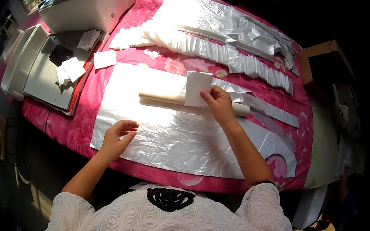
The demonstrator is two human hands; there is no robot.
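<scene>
My right hand (218, 103) pinches a small white rectangular card (197, 89) by its right edge, holding it upright in front of me. Behind and below the card lies a long off-white tube or rod (162, 96), crosswise on a large sheet of crinkled silvery-white plastic film (160, 135). The card hides the tube's middle part. Over the film's left front portion hovers my left hand (119, 138), fingers half curled and apart, with nothing in it. The film's right end has strap-like strips and a curved cut-out.
A long row of overlapping white folded pieces (201, 49) runs across the pink flowered cloth (76, 122). Beyond it lies more silvery film (204, 14). At left stand a white foam box (88, 8), a board (55, 81), a phone (60, 55) and loose cards (73, 68). A cardboard box (317, 61) stands right.
</scene>
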